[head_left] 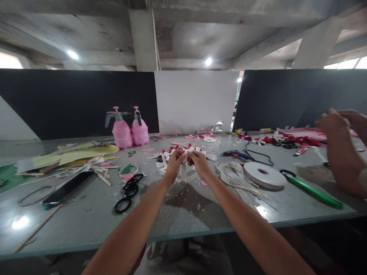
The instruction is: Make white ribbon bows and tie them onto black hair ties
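Both my hands meet over the middle of the table. My left hand (174, 164) pinches a piece of white ribbon (184, 172), and the fingers of my right hand (200, 163) close on the same piece from the other side. One end of it hangs down between them. Just beyond and partly hidden by my fingers lie red and white ribbon pieces (164, 153). Right of my right hand are loose loops of printed white ribbon (229, 168) and a large white ribbon roll (277, 179).
A blue glue gun (236, 154) with a cord and a green-handled tool (318, 192) lie to the right, near another person's hands (334, 120). Leftward are black rings (130, 190), a phone (69, 188), paper scraps (74, 154) and pink spray bottles (122, 134).
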Motion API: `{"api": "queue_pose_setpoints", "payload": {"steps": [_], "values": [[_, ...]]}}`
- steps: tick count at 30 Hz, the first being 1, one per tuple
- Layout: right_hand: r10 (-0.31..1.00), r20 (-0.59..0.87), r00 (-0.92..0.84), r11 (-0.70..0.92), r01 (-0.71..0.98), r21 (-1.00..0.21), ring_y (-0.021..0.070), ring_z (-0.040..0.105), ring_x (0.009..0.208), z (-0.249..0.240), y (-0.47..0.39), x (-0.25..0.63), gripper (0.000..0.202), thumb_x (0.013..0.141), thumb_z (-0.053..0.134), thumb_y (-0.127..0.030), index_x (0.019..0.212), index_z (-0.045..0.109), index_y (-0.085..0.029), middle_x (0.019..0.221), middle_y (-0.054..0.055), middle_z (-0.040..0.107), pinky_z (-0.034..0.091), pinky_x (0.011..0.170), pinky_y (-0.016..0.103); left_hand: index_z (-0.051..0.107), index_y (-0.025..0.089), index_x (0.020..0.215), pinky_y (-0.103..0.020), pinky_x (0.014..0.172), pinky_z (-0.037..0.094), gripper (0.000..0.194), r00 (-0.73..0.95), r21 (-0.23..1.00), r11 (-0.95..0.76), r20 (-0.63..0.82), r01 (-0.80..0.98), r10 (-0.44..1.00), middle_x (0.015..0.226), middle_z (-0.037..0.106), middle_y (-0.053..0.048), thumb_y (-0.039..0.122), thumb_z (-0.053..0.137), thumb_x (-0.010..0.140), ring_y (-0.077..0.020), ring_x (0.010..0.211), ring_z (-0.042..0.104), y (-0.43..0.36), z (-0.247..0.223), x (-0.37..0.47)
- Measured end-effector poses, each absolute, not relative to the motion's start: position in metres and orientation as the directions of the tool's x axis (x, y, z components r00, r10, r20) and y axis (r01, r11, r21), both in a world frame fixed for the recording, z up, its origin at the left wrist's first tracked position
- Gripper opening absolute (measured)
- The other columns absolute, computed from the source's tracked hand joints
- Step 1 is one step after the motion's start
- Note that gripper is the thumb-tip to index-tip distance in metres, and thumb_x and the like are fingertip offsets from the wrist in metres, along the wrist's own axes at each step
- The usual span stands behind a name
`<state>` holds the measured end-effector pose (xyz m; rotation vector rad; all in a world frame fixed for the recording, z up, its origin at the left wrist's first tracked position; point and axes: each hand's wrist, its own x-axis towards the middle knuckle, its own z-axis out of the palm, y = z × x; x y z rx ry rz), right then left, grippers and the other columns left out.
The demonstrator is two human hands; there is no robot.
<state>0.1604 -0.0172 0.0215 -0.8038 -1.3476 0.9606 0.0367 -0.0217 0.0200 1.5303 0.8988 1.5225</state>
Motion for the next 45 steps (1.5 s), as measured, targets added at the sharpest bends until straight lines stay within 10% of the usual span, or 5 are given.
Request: {"api": "queue_pose_setpoints", "payload": {"steps": [4,11,22,35,45], "values": [[0.918,0.396,0.004,0.395,-0.068,-0.916,0.0084,0.043,0.045,0.017,-0.013,0.162,0.039,0.074,0.06,-0.052,0.058,0.056,-0.017,0.05,-0.002,0.051,0.034,0.046,0.022,0.053,0.019,0.085,-0.022,0.063,0.04,0.018,-0.131,0.736,-0.621,0.667,0.271,0.733,0.077,0.055,0.0,0.035,0.058,0.08,-0.01,0.065,0.048,-0.024,0.023,0.027],[0.928,0.372,0.039,0.374,-0.093,-0.923,0.0081,0.044,0.044,0.015,-0.015,0.162,0.039,0.071,0.063,-0.053,0.058,0.06,-0.016,0.051,-0.001,0.054,0.035,0.046,0.023,0.058,0.019,0.084,-0.026,0.072,0.042,0.008,0.139,0.544,-0.71,0.742,0.447,0.656,0.081,0.062,-0.003,0.026,0.054,0.082,-0.0132,0.071,0.053,-0.031,0.023,0.02],[0.951,0.308,0.002,0.305,-0.134,-0.943,0.0093,0.049,0.052,0.016,-0.02,0.162,0.038,0.07,0.065,-0.052,0.069,0.069,-0.014,0.067,0.006,0.065,0.039,0.047,0.021,0.063,0.019,0.08,-0.032,0.084,0.039,0.013,0.027,0.56,-0.595,0.714,0.576,0.699,0.082,0.068,-0.003,0.032,0.062,0.079,-0.0153,0.07,0.059,-0.029,0.02,0.022],[0.866,0.495,-0.073,0.485,0.363,-0.795,0.0101,0.042,0.046,0.008,-0.015,0.166,0.047,0.08,0.052,-0.054,0.051,0.057,-0.016,0.044,-0.002,0.043,0.027,0.045,0.023,0.07,0.02,0.083,-0.034,0.086,0.035,0.015,0.021,0.486,-0.496,0.699,0.719,0.715,0.079,0.072,-0.003,0.029,0.059,0.08,-0.0157,0.066,0.061,-0.021,0.012,0.018],[0.853,0.506,-0.126,0.512,0.389,-0.766,0.0098,0.039,0.042,0.008,-0.022,0.163,0.052,0.082,0.049,-0.052,0.043,0.048,-0.018,0.04,-0.001,0.045,0.024,0.046,0.025,0.072,0.021,0.078,-0.034,0.084,0.034,0.016,0.006,0.48,-0.451,0.68,0.752,0.733,0.072,0.071,-0.004,0.032,0.061,0.077,-0.017,0.067,0.062,-0.023,0.011,0.017]]}}
